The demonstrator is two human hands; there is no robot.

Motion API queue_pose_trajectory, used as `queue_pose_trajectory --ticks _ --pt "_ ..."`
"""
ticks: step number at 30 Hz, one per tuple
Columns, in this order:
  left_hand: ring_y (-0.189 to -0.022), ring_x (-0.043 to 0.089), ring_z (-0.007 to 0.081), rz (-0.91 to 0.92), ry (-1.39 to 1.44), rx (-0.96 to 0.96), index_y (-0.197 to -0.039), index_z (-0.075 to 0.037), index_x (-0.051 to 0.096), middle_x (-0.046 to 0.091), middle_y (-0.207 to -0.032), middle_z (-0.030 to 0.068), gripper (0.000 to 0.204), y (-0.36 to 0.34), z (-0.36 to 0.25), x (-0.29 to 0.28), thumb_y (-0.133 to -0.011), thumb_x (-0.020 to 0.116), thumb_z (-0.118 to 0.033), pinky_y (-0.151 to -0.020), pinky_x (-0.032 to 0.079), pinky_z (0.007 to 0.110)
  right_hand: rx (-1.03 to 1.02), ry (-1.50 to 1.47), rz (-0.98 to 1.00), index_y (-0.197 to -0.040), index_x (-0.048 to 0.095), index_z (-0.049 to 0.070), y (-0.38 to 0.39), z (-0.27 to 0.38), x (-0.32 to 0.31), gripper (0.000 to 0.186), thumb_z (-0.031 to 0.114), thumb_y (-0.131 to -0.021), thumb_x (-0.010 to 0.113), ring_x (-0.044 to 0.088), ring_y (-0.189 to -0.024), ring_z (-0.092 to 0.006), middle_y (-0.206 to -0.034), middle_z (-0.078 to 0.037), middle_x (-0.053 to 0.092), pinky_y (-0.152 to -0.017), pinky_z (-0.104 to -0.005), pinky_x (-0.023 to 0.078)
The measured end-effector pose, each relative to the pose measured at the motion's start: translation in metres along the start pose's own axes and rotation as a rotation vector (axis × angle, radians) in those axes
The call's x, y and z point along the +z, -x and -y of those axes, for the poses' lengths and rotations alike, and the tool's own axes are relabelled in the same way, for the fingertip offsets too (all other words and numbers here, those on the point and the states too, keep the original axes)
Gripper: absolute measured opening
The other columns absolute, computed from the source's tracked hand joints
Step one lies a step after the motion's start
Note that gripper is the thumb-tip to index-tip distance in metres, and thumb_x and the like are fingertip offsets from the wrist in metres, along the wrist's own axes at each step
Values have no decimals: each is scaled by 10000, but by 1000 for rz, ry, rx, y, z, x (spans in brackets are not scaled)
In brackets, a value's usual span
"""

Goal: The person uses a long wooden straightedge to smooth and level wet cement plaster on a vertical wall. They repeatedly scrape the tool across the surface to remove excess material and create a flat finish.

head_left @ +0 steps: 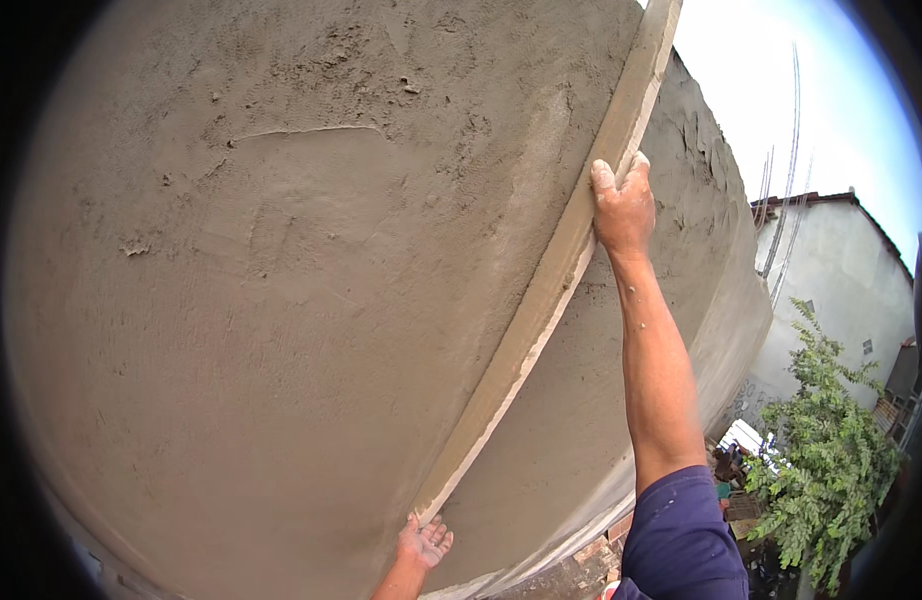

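Note:
A long plasterer's straightedge (526,330), coated in grey mortar, lies slantwise against a wall of wet grey plaster (281,330). It runs from the top right of the view down to the lower middle. High on it, my right hand (624,210) is closed round its right edge, the thumb on the front face and mortar on the fingertips. At the bottom end, my left hand (424,543) holds the straightedge between thumb and curled fingers, palm turned up. The plaster is rough and pitted near the top and smoother lower down.
To the right, past the wall's edge, stand a pale house (841,280) with a tiled roof edge and thin upright rods (781,235). A leafy green tree (821,450) grows below them. Bricks (606,545) and clutter lie on the ground under my right arm.

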State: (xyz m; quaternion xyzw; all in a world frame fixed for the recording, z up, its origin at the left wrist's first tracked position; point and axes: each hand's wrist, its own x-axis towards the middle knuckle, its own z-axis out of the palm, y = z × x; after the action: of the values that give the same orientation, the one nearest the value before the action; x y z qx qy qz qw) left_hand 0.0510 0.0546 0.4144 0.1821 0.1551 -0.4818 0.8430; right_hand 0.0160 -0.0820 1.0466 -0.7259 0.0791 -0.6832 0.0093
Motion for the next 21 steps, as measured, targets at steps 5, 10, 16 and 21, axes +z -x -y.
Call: queue_pose_trajectory --ticks 5,10,16,21 --pt "-1029 499 274 5 -7 14 -1268 -35 496 565 -1175 105 596 -1 -3 19 -1003 434 -566 -929 451 473 41 175 -50 -1237 493 -48 -41 0 -3 519 369 -941 578 696 -940 -420 -982 -266 705 -821 -494 537" --pt "-1059 489 283 -367 136 -49 -1246 -35 521 580 -1160 127 595 11 -14 -35 -1001 435 -570 -966 435 448 -82 79 75 -1359 370 -67 97 12 10 655 339 -900 601 696 -930 -434 -1010 -285 691 -859 -480 536" --pt "-1112 456 264 162 -12 -8 -1281 -37 522 572 -1207 87 618 -14 3 15 -999 431 -579 -978 410 445 54 17 -4 -1252 493 -66 -48 -42 0 555 380 -935 588 699 -936 -414 -979 -255 706 -826 -477 535" --pt "-885 501 238 -116 3 21 -1185 -36 522 580 -1050 78 520 12 -12 -41 -1003 474 -521 -842 468 432 -34 51 31 -1310 404 -98 83 7 3 619 367 -939 572 698 -924 -433 -961 -299 688 -825 -478 544"
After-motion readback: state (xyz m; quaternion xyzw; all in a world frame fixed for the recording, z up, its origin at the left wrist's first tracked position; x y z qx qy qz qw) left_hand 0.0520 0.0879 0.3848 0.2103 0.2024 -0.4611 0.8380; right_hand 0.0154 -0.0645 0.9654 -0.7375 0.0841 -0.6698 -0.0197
